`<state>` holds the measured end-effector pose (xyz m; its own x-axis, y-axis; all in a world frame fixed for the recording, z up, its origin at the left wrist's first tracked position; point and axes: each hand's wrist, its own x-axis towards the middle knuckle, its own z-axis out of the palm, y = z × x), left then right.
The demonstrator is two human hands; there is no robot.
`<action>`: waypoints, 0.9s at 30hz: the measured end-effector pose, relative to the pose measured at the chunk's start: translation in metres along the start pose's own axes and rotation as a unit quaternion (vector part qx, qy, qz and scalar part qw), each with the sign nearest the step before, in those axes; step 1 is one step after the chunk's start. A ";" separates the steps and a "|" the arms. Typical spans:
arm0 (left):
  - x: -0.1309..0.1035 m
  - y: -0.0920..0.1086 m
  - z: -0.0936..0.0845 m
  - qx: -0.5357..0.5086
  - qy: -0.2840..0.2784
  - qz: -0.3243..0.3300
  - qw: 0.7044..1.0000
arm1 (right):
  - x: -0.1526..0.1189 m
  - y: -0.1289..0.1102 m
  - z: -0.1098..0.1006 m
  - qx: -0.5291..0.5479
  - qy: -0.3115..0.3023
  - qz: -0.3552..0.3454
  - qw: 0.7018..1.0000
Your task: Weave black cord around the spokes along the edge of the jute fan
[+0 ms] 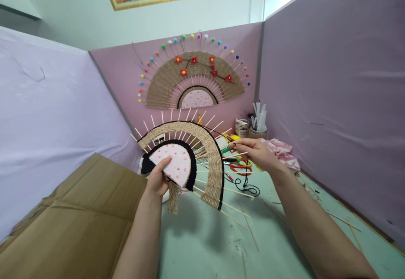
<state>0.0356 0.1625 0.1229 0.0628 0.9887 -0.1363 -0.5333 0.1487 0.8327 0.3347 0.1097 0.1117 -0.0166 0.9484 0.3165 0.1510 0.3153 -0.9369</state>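
Cardboard (95, 194): one sheet, nearest, at my left forearm.

Table (196, 237): green, loose sticks on it.

My left hand (160, 178): closed, thumb over the dotted half-disc (177, 163), gripping the fan (215, 165).

Fan: raised above the table, before me. If my left grip slackened, it could twist; a careless tug might slide the woven band along the sticks or snap one. Round edge points up and right, flat side down and left; long axis slopes upper left to lower right.

My right hand (257, 153): fingertips pinched on black cord (247, 189); whether on a stick too, I cannot tell. Loose loops could snag.

Beyond: scissors (242, 168), red-handled; wall fan (198, 66), flowered.
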 end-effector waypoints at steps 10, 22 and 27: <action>0.001 0.001 0.000 -0.003 0.006 0.017 1.000 | -0.003 -0.009 0.013 -0.018 -0.130 -0.016 0.991; -0.007 0.008 0.005 -0.014 0.019 0.051 0.998 | -0.005 -0.006 -0.006 -0.053 -0.084 -0.023 0.995; -0.004 0.007 0.002 -0.015 0.021 0.049 0.998 | -0.008 -0.015 -0.010 -0.083 -0.032 -0.014 0.996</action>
<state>0.0337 0.1601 0.1304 -0.0256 0.9967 -0.0773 -0.5602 0.0498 0.8269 0.3422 0.0974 0.1251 -0.0853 0.9411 0.3272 0.3106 0.3371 -0.8888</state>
